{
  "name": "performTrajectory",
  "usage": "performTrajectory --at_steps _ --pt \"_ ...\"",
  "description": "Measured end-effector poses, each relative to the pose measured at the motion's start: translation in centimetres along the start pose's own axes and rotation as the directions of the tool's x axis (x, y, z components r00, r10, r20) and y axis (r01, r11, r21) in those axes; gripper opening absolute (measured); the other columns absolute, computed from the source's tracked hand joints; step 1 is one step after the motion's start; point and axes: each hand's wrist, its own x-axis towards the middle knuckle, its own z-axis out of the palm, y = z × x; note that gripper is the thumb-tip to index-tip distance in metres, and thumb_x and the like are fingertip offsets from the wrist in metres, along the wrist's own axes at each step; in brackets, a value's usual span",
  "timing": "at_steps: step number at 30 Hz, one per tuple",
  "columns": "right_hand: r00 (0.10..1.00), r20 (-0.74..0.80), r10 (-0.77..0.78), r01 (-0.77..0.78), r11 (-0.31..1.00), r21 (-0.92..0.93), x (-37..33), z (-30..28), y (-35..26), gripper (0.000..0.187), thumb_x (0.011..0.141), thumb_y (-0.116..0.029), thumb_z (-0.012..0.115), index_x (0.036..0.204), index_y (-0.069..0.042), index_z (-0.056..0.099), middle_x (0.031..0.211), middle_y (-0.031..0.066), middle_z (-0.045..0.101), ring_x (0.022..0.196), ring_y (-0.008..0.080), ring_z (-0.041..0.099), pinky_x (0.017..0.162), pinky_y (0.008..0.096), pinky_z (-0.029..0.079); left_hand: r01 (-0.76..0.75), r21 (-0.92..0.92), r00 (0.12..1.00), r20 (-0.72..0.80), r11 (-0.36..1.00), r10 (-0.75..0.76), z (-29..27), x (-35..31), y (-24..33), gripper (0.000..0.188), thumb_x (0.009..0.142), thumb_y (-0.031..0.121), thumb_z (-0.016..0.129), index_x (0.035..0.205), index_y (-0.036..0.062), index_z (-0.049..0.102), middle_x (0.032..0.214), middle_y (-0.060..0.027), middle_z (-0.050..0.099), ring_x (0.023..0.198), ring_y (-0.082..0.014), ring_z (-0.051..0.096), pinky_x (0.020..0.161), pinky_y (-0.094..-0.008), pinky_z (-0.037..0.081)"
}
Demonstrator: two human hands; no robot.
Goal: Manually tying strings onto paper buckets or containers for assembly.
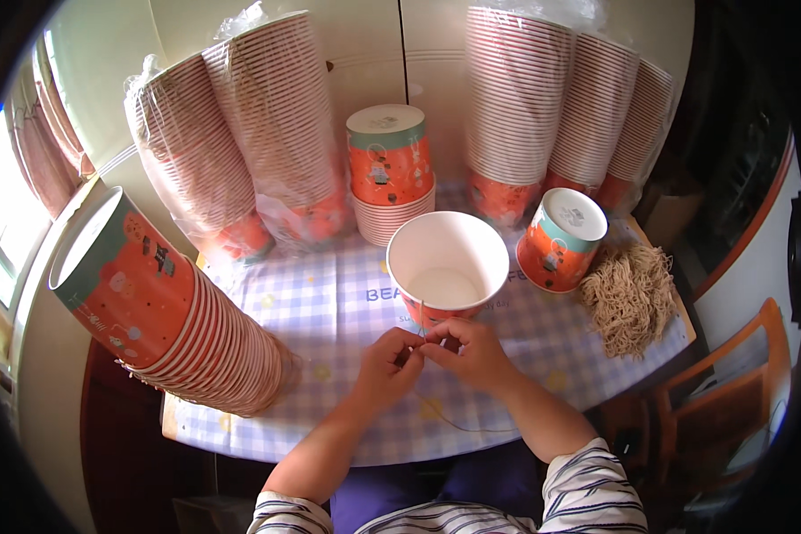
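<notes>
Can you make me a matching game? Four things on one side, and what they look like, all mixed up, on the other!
Things:
1. big open bucket
2. pile of cord
3. tablecloth
4. chair

What they look like:
A. covered in bluish and white checks
B. beige and tangled
C. brown, with a curved frame, at lower right
D. upright, with a white inside

Right pairs: 1-D, 2-B, 3-A, 4-C
</notes>
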Motion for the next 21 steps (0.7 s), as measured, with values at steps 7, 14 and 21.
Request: performTrajectory --at_steps 7,14,21 --pt "0.986 -0.098 -0.134 0.133 0.991 -0.023 -0.1 0.5 0.3 0.013 0.079 -0.012 0.068 0.087 -0.002 0.065 0.077 0.0053 0.064 0.061 0.0118 0.058 0.057 0.0245 0.046 -0.182 0.19 0.979 -0.058 0.965 0.196 0.3 0.1 1.2 0.008 0.083 0.001 0.059 0.09 -0.0003 0.063 0.081 -0.0068 0.06 0.06 -0.0076 0.052 0.054 -0.0221 0.042" --pt "0.958 -0.18 -0.222 0.2 0.971 -0.134 -0.2 0.5 -0.2 0.009 0.078 -0.008 0.066 0.085 -0.002 0.064 0.077 0.0077 0.063 0.059 0.0152 0.059 0.055 0.0263 0.047 -0.122 0.167 0.989 -0.062 0.978 0.134 0.2 0.0 0.4 0.011 0.08 0.001 0.061 0.091 0.0012 0.063 0.077 -0.0059 0.057 0.056 -0.0078 0.048 0.049 -0.0226 0.038" --pt "0.971 -0.091 -0.22 0.205 0.968 -0.146 -0.1 -0.3 -0.4 0.008 0.077 -0.006 0.068 0.082 -0.002 0.064 0.075 0.0058 0.063 0.059 0.0105 0.057 0.056 0.0235 0.047 -0.18 0.271 0.954 -0.185 0.946 0.235 0.1 0.1 1.4 0.038 0.077 0.0 0.063 0.114 0.0072 0.055 0.073 -0.0015 0.053 0.055 -0.0079 0.046 0.049 -0.0227 0.038"
